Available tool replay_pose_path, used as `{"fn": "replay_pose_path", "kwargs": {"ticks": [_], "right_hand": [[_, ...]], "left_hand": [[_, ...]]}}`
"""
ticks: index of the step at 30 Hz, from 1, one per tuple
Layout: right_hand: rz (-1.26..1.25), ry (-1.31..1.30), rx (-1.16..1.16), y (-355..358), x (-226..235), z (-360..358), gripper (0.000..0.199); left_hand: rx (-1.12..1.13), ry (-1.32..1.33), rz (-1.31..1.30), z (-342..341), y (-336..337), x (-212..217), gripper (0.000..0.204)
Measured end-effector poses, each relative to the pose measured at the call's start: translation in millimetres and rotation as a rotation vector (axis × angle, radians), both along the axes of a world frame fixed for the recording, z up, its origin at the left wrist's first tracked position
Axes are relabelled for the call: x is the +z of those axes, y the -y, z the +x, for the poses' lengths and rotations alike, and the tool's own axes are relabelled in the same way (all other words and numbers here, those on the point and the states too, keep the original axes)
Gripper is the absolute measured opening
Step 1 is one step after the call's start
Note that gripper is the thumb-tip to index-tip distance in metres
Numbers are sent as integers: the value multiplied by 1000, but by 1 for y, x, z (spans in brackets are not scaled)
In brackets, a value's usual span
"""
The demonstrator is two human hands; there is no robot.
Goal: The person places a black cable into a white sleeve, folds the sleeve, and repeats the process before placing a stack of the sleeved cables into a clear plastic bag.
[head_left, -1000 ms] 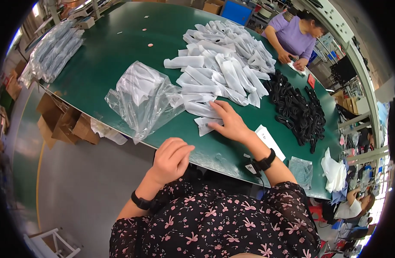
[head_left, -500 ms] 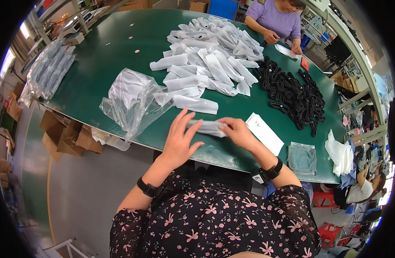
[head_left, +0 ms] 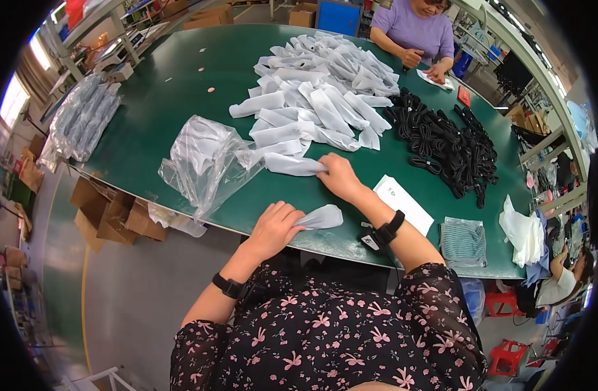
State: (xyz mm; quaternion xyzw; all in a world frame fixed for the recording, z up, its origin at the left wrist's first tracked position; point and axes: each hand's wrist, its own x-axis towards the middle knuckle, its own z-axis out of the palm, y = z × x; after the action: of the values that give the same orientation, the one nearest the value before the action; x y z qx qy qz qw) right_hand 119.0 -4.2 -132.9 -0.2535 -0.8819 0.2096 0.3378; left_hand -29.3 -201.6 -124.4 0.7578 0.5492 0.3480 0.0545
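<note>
My left hand (head_left: 273, 229) is closed around one end of a pale grey, soft wrapped strip (head_left: 323, 217), low over the near table edge. Its free end points right. Farther in, my right hand (head_left: 341, 177) pinches the right end of another pale strip (head_left: 287, 164), which lies at the near side of a large pile of similar strips (head_left: 325, 98). What is inside the wrappings is hidden. Left of that strip, a clear plastic bag (head_left: 211, 179) holds more pale strips and touches the pile.
Black coiled cables (head_left: 436, 146) lie heaped right of the pile. White paper (head_left: 403, 203), a striped bagged packet (head_left: 463, 242) and white crumpled material (head_left: 517, 228) sit near the right edge. Bagged bundles (head_left: 84, 120) stand left on the green table (head_left: 142, 130). A co-worker (head_left: 413, 29) sits opposite.
Both hands were together on one pale strip. My left hand has kept it and drawn back toward me; my right hand has let go, moved away from me and gripped another strip.
</note>
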Motion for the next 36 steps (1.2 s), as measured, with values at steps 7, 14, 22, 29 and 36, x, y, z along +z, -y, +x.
{"fn": "replay_pose_path", "kwargs": {"ticks": [7,14,22,29,36], "right_hand": [[-488,249,63,26,27,33,17],[-75,174,-52,43,29,48,21],[-516,340,11,65,44,60,21],[-297,23,-116,40,65,38,16],[120,111,276,3,41,-58,20]], "left_hand": [[131,-62,206,1,-1,28,30],[-13,33,33,-9,-12,0,26],[20,17,39,-7,-11,4,25],[-2,15,25,-8,-11,5,27],[24,135,-25,-4,-9,5,40]]}}
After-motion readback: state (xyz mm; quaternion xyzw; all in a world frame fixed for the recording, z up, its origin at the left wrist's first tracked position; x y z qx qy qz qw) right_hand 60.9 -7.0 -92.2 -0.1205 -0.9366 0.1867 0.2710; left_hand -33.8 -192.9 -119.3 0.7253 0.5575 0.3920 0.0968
